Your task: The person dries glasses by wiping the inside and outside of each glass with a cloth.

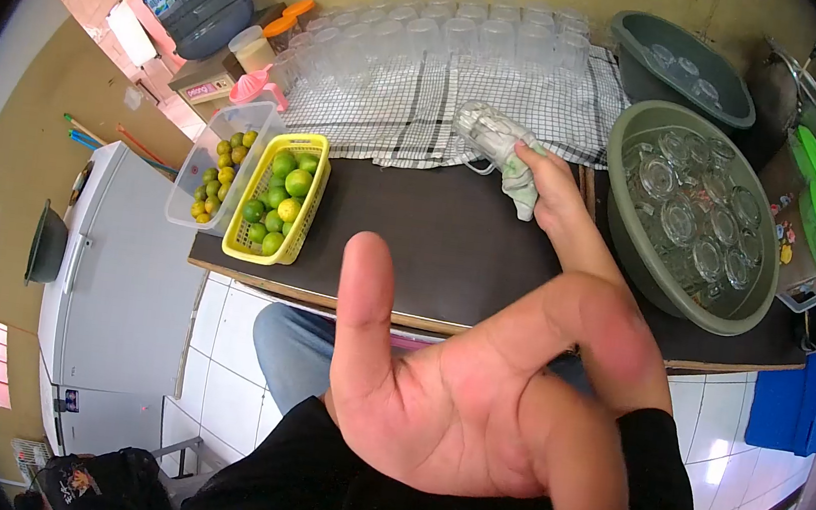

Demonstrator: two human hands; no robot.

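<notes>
My right hand (558,194) is closed around a crumpled pale cloth (518,189), over the counter. A clear glass mug (488,128) lies sideways at the end of the cloth, which seems to be stuffed partly inside it; a handle shows on its lower side. Close to the camera, my left hand (451,406) has its palm turned up and holds nothing. Its thumb stands straight and its fingers are bent but apart. It hides part of my right forearm and the counter's front edge.
Rows of upside-down glasses (423,35) stand on a checkered cloth (383,116). On the right, a green basin (615,233) holds wet glassware, with another basin (640,75) behind. A yellow basket (246,249) of limes and a clear fruit tub (182,209) sit left.
</notes>
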